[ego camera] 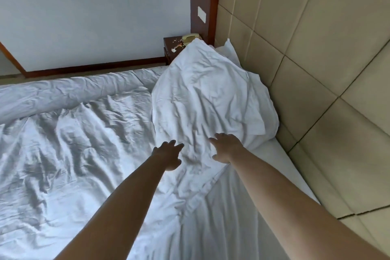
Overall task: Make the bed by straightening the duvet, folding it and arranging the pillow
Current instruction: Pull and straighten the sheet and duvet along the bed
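We see a plain pale grey-white wall (95, 10) edged by a dark reddish wooden skirting board (92, 67), a tan padded panelled headboard (316, 59), and a dark wooden bedside table (172, 45) carrying a beige corded telephone (190, 38) in soft daylight.

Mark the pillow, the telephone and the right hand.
pillow (209, 95), head view, middle of its creased top.
telephone (189, 38), head view, its body on the nightstand.
right hand (226, 148), head view, back of the hand.

pillow (211, 99) against headboard (316, 69), duvet (73, 143) left of it
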A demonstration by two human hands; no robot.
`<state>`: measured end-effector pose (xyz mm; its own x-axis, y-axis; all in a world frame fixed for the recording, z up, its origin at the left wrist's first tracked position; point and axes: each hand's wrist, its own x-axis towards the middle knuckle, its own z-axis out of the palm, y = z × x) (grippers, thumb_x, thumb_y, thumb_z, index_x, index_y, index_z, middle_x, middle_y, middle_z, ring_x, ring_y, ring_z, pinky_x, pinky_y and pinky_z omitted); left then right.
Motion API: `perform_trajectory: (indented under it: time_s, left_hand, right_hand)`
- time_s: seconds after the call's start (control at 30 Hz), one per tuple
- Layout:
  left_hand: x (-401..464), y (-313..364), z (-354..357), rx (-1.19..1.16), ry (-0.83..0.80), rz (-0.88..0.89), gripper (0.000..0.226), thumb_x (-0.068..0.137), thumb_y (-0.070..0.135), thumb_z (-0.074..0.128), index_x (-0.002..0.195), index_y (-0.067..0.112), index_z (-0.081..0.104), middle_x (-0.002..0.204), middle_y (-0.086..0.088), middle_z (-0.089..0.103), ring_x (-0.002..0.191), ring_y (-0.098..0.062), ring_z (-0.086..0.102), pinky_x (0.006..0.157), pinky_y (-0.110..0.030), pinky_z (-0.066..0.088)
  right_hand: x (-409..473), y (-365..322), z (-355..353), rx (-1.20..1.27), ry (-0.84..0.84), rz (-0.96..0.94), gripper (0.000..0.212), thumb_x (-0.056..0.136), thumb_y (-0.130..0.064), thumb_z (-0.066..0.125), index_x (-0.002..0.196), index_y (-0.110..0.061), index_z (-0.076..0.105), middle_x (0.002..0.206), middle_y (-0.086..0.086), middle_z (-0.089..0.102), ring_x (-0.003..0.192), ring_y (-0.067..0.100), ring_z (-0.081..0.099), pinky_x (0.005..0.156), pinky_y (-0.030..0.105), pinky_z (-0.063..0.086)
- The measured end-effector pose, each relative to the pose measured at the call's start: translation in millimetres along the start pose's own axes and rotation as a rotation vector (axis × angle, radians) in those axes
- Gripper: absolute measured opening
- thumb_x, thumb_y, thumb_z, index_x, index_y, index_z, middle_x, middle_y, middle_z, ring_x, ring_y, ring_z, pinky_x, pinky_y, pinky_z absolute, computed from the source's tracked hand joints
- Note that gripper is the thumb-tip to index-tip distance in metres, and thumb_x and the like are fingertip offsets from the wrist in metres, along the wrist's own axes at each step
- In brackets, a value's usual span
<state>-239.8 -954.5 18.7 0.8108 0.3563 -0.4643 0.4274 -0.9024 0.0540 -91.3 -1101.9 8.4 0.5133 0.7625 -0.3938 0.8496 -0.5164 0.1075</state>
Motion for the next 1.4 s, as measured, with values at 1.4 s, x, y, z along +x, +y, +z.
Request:
perform_trajectory:
  time_s: [1.4]
  left_hand:
    - [349,125,-26,-0.386,0.084,-0.011,0.112,0.075,0.041,0.073,0.152,0.027,-0.007,0.161,0.002,-0.004,0.147,-0.021,0.009,0.112,-0.045,0.031]
  right_hand:
    - [246,224,-7,1.298,0.260,0.421,0.053,0.090,-0.046,0.056,0.129,-0.011,0.052,0.123,0.006,0.062,0.114,0.026,0.058,0.092,0.028,0.044]
